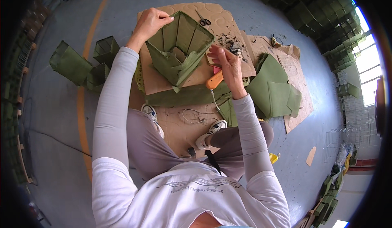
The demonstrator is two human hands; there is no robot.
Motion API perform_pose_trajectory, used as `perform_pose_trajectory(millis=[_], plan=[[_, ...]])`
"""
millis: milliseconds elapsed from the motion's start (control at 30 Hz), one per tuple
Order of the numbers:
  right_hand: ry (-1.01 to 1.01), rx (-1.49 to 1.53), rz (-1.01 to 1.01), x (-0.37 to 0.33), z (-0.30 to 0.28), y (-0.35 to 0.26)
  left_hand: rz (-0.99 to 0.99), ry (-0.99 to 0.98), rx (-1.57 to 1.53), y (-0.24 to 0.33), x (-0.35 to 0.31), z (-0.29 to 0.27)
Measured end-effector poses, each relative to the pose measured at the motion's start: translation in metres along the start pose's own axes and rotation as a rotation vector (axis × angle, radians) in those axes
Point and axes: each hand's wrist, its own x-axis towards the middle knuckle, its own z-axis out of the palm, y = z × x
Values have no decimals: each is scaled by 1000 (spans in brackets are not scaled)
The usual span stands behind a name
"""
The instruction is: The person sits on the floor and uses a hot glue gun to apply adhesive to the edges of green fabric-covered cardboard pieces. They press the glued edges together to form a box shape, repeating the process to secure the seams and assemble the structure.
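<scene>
A green, open-topped box of stiff fabric (pixel 181 66) stands on a sheet of brown cardboard (pixel 157 88) in front of me. Dark lines run along its inner walls, and a brown curled piece shows inside. My left hand (pixel 152 24) is closed on the far left part of its rim, thumb and fingers pinching the edge. To the right of the box, my right hand (pixel 229 66) has its fingers stretched out; whether they touch the wall I cannot tell. Beside its palm lies a corded tool with an orange handle (pixel 214 80), its tip hidden.
Black-handled scissors (pixel 205 22) and dark scraps (pixel 232 45) lie on the cardboard's far part. Folded green panels (pixel 273 90) lean at the right. More green boxes (pixel 71 62) stand on the floor at left. A pale cord (pixel 215 101) hangs near my shoes.
</scene>
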Motion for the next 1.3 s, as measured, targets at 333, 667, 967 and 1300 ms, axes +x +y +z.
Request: perform_pose_trajectory(millis=[333, 667, 967, 1300], plan=[[233, -256, -299, 26, 9, -8, -110, -104, -6, -15, 15, -6], [196, -564, -823, 12, 7, 2, 474, 636, 90, 29, -95, -13], [52, -663, -885, 43, 12, 0, 473, 459, 71, 30, -128, 6], [-497, -758, -869, 85, -16, -50, 431, 415, 72, 23, -111, 5]])
